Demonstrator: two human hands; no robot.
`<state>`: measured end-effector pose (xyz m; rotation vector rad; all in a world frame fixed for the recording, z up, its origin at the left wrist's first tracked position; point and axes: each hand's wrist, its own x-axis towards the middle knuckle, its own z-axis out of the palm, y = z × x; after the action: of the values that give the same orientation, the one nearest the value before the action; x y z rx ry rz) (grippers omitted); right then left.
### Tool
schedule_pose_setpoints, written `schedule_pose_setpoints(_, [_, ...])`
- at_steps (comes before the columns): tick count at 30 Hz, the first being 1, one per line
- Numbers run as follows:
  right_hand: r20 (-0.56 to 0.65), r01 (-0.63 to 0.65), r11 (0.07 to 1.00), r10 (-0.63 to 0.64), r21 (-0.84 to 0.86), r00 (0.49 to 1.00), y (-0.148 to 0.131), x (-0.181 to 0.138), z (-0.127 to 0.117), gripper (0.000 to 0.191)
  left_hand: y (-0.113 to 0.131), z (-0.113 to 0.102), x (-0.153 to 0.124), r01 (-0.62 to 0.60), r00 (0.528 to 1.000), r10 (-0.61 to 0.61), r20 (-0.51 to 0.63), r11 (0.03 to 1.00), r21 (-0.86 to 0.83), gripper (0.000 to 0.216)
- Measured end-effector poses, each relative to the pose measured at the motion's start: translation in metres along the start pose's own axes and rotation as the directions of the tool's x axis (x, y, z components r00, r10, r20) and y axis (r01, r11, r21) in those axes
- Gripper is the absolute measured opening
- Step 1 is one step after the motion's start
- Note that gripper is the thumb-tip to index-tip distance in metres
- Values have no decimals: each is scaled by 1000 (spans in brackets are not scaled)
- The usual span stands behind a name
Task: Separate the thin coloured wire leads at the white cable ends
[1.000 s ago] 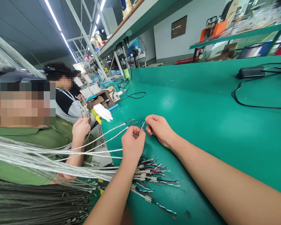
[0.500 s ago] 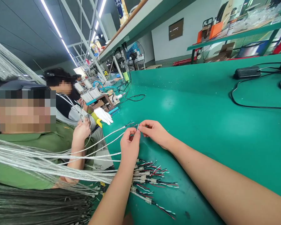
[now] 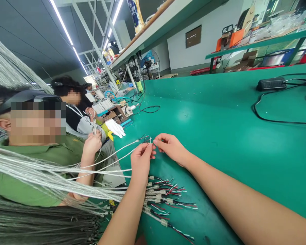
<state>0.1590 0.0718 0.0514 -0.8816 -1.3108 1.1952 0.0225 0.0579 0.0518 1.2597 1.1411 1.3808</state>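
Observation:
My left hand [image 3: 140, 161] pinches the stripped end of a silver-sheathed cable [image 3: 109, 170] that runs in from the left. My right hand [image 3: 170, 147] meets it fingertip to fingertip, gripping the thin wire ends [image 3: 150, 141] that stick out of that cable. Both hands hover just above the green bench [image 3: 219, 136]. Below my left wrist lies a fan of several cable ends [image 3: 165, 197] with red, black and white wires. A thick bundle of silver cables [image 3: 40, 177] sweeps in from the left edge.
A person in a green shirt [image 3: 48, 160] sits close on my left, their hand [image 3: 92, 144] holding cables. Further people work behind. A white glove [image 3: 116, 127] and small tools lie beyond. A black power adapter [image 3: 270, 83] with cord rests at the far right.
My two hands have closed together: the right hand moved left until its fingertips met the left hand's at the wire ends. The view shifted slightly.

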Motion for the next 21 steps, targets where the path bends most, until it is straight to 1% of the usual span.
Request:
schedule_pose_setpoints(5, [-11,1,999,-1,46,1000,-1,0,0,30,1,0,-1,-35,999,34,11,998,50,22])
schedule_pose_setpoints(8, [-52,-1,995,6,105,999,-2,-1,0,30,2,3,-3,-49,999,47,28,996,79,25])
schedule_pose_setpoints(10, [-114,-16,977,40,211,993,-3,-1,-2,29,3,4,-3,-60,998,56,33,992,111,26])
schedule_pose_setpoints(13, [-277,13,925,100,379,956,-4,1,-7,28,2,5,-4,-40,999,39,12,991,127,27])
schedule_pose_setpoints(14, [-323,31,911,114,410,940,-4,2,-8,28,2,4,-4,-24,1000,24,2,992,123,27])
schedule_pose_setpoints(15, [-340,37,910,117,413,933,-4,2,-9,29,2,4,-4,-10,1000,11,-5,993,121,27])
schedule_pose_setpoints(16, [-323,27,923,106,383,940,-4,3,-8,31,1,3,-4,-3,1000,4,-6,992,127,27])
schedule_pose_setpoints(17, [-273,10,943,87,333,958,-3,3,-7,33,1,3,-4,-7,1000,7,1,990,143,26])
schedule_pose_setpoints(19, [-117,-14,980,38,198,992,-1,2,-3,34,2,2,-4,-38,999,34,25,980,197,23])
schedule_pose_setpoints(20, [-48,-12,991,18,134,999,0,2,-1,33,2,2,-5,-58,998,51,36,974,220,23])
schedule_pose_setpoints(21, [-5,-2,996,2,87,1000,1,1,1,32,2,2,-5,-73,997,65,41,969,237,22])
